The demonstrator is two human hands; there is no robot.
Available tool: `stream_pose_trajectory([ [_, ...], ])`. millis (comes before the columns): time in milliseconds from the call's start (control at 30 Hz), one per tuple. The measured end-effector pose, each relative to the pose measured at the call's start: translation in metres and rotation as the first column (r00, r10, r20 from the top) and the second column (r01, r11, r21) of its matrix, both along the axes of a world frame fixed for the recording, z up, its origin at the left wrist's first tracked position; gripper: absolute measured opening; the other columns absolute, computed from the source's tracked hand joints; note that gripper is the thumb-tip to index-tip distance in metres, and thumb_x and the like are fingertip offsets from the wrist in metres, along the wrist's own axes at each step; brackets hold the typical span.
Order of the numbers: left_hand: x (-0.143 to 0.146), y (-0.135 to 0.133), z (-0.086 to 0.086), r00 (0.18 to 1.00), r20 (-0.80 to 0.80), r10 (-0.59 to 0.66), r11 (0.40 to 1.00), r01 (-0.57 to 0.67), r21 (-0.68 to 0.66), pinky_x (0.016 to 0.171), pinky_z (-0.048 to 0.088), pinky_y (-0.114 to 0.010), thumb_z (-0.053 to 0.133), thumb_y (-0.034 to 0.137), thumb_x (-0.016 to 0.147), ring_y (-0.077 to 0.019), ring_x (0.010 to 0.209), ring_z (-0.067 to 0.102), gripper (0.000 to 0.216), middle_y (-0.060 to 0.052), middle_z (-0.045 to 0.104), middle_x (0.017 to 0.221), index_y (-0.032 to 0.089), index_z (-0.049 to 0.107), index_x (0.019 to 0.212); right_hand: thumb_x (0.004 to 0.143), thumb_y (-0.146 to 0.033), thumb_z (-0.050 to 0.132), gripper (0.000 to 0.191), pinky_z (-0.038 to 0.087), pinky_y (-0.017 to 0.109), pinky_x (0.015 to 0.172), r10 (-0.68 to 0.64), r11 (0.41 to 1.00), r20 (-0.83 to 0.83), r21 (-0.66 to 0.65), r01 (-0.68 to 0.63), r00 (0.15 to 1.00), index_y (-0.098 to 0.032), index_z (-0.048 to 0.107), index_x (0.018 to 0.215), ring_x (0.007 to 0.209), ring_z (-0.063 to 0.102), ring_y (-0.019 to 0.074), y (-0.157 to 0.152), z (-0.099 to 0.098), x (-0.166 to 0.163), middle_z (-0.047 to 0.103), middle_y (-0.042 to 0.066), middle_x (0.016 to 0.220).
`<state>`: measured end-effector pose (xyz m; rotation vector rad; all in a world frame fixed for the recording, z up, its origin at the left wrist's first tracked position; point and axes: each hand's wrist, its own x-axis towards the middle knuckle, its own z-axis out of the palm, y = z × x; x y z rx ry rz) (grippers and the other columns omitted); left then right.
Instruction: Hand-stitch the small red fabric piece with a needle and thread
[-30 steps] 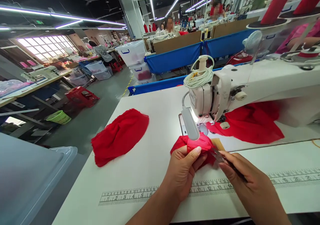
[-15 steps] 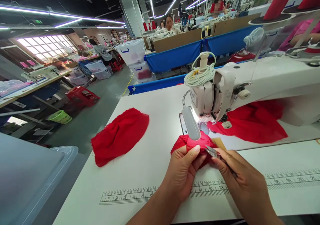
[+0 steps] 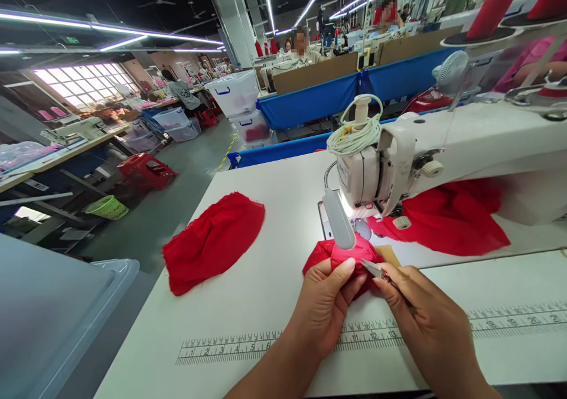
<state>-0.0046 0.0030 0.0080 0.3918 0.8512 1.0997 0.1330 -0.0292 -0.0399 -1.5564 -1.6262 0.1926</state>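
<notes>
My left hand [image 3: 325,304] pinches a gathered piece of red fabric [image 3: 319,254] between thumb and fingers, just in front of the sewing machine's needle area. In my right hand [image 3: 425,316] is a pair of thread snips [image 3: 374,268], its pointed blades touching or very near the fabric beside my left thumb. Most of the snips' handle is hidden by my fingers. The white sewing machine [image 3: 469,139] stands behind both hands, with a grey lamp [image 3: 339,219] over the fabric.
Another red fabric piece [image 3: 217,239] lies on the left of the white table [image 3: 266,293]. More red cloth [image 3: 443,219] rests under the machine arm. A printed ruler [image 3: 230,349] runs along the front. A pale blue bin [image 3: 115,275] stands left of the table.
The snips' tip has shifted very slightly left along the fabric. My left hand keeps its grip in almost the same place.
</notes>
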Motion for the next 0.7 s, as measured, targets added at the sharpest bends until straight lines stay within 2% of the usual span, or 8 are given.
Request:
stream_pose_trajectory([
  [367, 0.001, -0.002, 0.000, 1.000, 0.012, -0.013, 1.000, 0.013, 0.007, 0.087, 0.053, -0.026, 0.081, 0.023, 0.070, -0.0141, 0.080, 0.067, 0.013, -0.007, 0.075, 0.082, 0.011, 0.076, 0.073, 0.097, -0.046, 0.045, 0.036, 0.046, 0.026, 0.067, -0.024, 1.000, 0.047, 0.003, 0.024, 0.999, -0.022, 0.067, 0.109, 0.081, 0.066, 0.0164, 0.002, 0.000, -0.001, 0.071, 0.003, 0.093],
  [533, 0.001, -0.001, -0.001, 1.000, 0.000, -0.009, 1.000, 0.009, -0.003, 0.087, 0.053, -0.026, 0.081, 0.023, 0.069, -0.0138, 0.080, 0.067, 0.014, -0.007, 0.074, 0.081, 0.011, 0.076, 0.073, 0.096, -0.045, 0.044, 0.034, 0.050, 0.026, 0.070, -0.012, 0.999, 0.012, 0.030, 0.012, 1.000, -0.023, 0.068, 0.103, 0.078, 0.066, 0.0164, 0.003, 0.004, -0.001, 0.071, 0.003, 0.090],
  [633, 0.000, 0.000, -0.003, 1.000, -0.016, 0.003, 1.000, -0.003, -0.008, 0.084, 0.054, -0.025, 0.082, 0.023, 0.068, -0.0129, 0.079, 0.065, 0.015, -0.007, 0.073, 0.081, 0.011, 0.075, 0.072, 0.095, -0.043, 0.047, 0.028, 0.052, 0.025, 0.066, 0.006, 0.999, 0.019, 0.054, -0.007, 1.000, -0.025, 0.067, 0.105, 0.078, 0.068, 0.0159, 0.004, 0.008, 0.022, 0.072, 0.002, 0.094],
  [700, -0.001, 0.000, -0.004, 1.000, -0.016, -0.002, 1.000, 0.002, 0.003, 0.083, 0.054, -0.024, 0.082, 0.024, 0.068, -0.0122, 0.078, 0.064, 0.015, -0.006, 0.072, 0.080, 0.011, 0.075, 0.070, 0.092, -0.046, 0.051, 0.029, 0.052, 0.024, 0.058, -0.003, 0.997, 0.149, 0.079, -0.009, 0.989, -0.028, 0.066, 0.109, 0.079, 0.070, 0.0173, 0.007, 0.006, 0.050, 0.072, 0.002, 0.100],
])
